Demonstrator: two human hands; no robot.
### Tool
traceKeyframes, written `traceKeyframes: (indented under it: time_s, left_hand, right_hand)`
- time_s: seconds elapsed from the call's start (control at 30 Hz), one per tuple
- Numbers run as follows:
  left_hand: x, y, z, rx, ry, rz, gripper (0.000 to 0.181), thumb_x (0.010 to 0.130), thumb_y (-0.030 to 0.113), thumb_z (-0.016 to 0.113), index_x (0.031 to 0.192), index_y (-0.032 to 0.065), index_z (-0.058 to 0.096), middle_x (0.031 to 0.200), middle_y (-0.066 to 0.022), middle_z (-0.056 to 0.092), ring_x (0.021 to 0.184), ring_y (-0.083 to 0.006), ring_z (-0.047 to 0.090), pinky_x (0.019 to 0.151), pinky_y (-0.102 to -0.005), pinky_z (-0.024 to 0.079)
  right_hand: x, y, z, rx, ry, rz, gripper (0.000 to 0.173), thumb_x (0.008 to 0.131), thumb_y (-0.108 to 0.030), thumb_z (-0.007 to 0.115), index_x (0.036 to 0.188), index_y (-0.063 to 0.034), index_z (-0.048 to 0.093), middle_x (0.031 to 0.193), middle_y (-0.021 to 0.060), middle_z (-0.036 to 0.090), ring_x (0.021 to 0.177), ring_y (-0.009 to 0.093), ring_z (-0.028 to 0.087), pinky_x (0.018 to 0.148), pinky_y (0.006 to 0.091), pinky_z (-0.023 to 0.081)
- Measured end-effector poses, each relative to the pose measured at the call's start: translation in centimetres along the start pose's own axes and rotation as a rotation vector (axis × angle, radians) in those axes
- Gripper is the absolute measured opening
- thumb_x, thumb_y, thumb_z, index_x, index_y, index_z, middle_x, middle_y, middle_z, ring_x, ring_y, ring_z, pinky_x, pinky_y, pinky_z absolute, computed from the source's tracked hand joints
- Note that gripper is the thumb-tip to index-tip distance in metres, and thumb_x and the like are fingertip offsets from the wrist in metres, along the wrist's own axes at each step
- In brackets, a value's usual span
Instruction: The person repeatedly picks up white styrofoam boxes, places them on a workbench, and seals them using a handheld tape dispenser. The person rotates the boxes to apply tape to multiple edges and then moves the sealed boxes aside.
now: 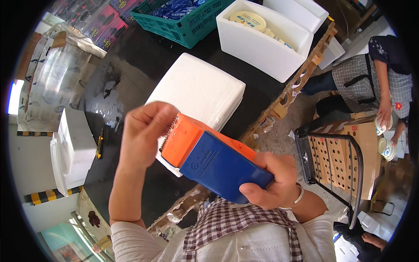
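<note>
My right hand grips the blue end of an orange and blue tape dispenser, held up in front of my apron. At its serrated metal edge is my left hand, fingers curled with the thumb against the forefinger; whether tape is pinched between them cannot be made out. Beneath and beyond the dispenser, a closed white foam box lies on the black tabletop. Farther off stands an open white foam box with round cream-coloured tubs inside.
A green plastic crate holds blue packs. A yellow and black utility knife lies near white foam boxes on the left. To the right, a co-worker holds tubs beside a black trolley with cardboard boxes.
</note>
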State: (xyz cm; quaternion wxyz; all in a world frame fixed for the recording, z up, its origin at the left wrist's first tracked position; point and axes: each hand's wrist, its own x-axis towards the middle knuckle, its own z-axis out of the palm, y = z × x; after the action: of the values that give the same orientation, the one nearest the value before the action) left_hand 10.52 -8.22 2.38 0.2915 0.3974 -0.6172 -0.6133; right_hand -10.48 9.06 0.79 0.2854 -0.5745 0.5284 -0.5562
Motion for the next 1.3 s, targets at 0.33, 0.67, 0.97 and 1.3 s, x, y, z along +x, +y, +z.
traceKeyframes:
  time_s: [0.33,0.67,0.97,1.3]
  left_hand:
    - [11.0,-13.2,-10.9,0.427,-0.064,-0.346,0.020,0.091,0.015,0.062,0.103,0.0013,0.070,0.083,-0.0072,0.070,0.075,-0.0118,0.066,0.067,-0.0241,0.051]
    - [-0.2,-25.7,-13.7,-0.491,0.444,0.084,0.048,0.098,0.039,0.049,0.123,-0.0012,0.058,0.114,-0.0083,0.065,0.099,-0.0193,0.064,0.084,-0.0318,0.051]
    - [-4.5,0.9,-6.5,0.788,0.434,-0.306,0.076,0.096,0.060,0.037,0.137,-0.0039,0.039,0.126,-0.0225,0.054,0.116,-0.0271,0.053,0.098,-0.0371,0.041]
    - [0.6,2.4,-2.9,1.380,0.113,0.294,0.093,0.072,0.061,0.070,0.145,0.0124,0.038,0.152,-0.0182,0.029,0.143,-0.0362,0.020,0.115,-0.0510,0.014]
  right_hand:
    - [-6.9,11.9,1.5,-0.144,0.004,0.189,0.039,0.080,-0.036,0.069,0.071,-0.0013,0.052,0.056,0.0087,0.050,0.047,0.021,0.051,0.046,0.0314,0.040]
    - [-7.7,16.5,3.7,0.042,-0.032,0.132,0.048,0.084,-0.042,0.062,0.089,0.0051,0.062,0.067,0.0117,0.058,0.056,0.021,0.057,0.053,0.0313,0.044]
    - [14.2,13.2,-0.3,0.641,0.086,0.711,0.035,0.090,-0.038,0.059,0.075,-0.0073,0.059,0.057,0.0017,0.051,0.045,0.010,0.048,0.043,0.0251,0.042]
    - [16.5,20.2,1.8,1.029,-0.127,0.913,0.032,0.088,-0.038,0.062,0.073,-0.0111,0.059,0.064,0.0024,0.054,0.053,0.011,0.052,0.052,0.0260,0.048]
